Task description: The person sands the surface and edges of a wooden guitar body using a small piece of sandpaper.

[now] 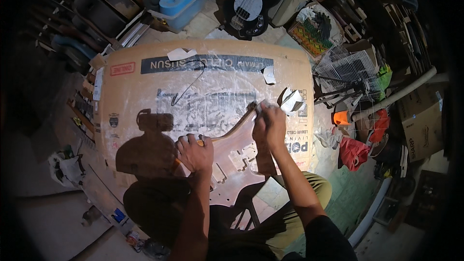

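Looks like edge sanding to me — guitar body [226, 152] over the near side of the cardboard [126, 100], left grip [195, 155] clasping its rim, right grip [271, 120] pinching some pale scrap [259, 110] nearer the cardboard's middle — so next probably calls for light, even strokes.

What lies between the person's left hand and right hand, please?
In the head view, the guitar body lies there, its curved edge running between the left hand and the right hand.
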Tool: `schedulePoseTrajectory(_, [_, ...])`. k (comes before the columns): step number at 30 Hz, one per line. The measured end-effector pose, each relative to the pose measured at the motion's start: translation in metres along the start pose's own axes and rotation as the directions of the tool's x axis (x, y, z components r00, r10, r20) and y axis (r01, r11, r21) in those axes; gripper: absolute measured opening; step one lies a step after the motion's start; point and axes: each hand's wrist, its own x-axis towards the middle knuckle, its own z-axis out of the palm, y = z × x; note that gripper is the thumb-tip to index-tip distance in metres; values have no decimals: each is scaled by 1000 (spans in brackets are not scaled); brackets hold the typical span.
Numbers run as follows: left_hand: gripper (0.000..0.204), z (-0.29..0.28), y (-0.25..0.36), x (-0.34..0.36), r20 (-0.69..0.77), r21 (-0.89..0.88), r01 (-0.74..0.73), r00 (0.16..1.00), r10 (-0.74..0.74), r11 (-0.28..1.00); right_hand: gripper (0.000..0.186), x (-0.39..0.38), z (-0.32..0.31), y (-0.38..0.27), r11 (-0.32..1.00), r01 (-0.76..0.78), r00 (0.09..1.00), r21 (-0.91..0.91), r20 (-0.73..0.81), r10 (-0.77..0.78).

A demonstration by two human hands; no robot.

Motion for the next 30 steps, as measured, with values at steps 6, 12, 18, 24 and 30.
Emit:
schedulePoseTrajectory(6, [38,3,-7,2,-93,22,-5,996,7,1000,37,-39,4,-33,988,156,981,6,114,-155])
schedulePoseTrajectory(12, [39,-3,-8,2,-19,-16,0,1000,0,1000,38,-9,14,-14,993,69,995,-93,-60,-74])
schedulePoseTrajectory(18, [38,1,-2,2,-61,-19,-23,998,21,1000,38,-6,-2,-15,998,64,998,-7,-27,-64])
schedulePoseTrajectory(24, [39,0,-5,1,-82,11,-23,996,23,1000,34,-45,5,-26,988,153,986,-30,67,-151])
schedulePoseTrajectory(30, [40,1,-3,-1,-23,-20,-19,1000,19,1000,35,4,8,-5,999,44,976,-11,-213,-45])
